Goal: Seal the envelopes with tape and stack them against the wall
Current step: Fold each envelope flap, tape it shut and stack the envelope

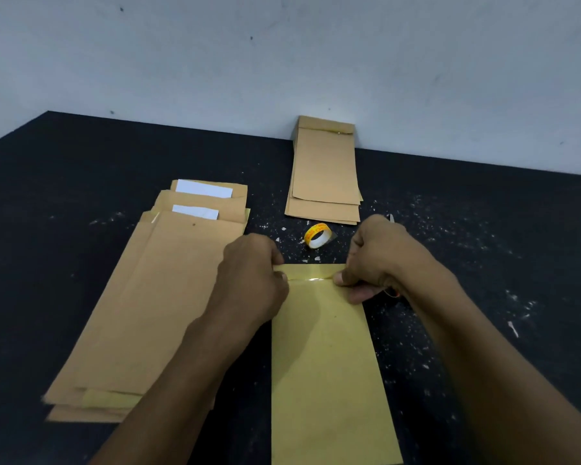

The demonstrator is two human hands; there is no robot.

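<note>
Both hands work at the far end of one envelope (329,364) lying flat on the dark table (81,182), its long axis running straight away from the person toward the wall (282,62). Her or his left hand (252,276) is curled, fingertips pressing the left end of a shiny tape strip (311,276) laid across the flap; the right hand (379,260) is curled too, thumb pinning the strip's right end. Each wrist comes in low from its own side, knuckles up. Beyond them, just past the envelope's top edge, sits the tape roll (317,235). Further on and slightly right, the sealed stack (326,172) leans its far end against the wall, so the right hand looks nearer for the carry. A pile of unsealed envelopes (155,297) waits at the left.
</note>
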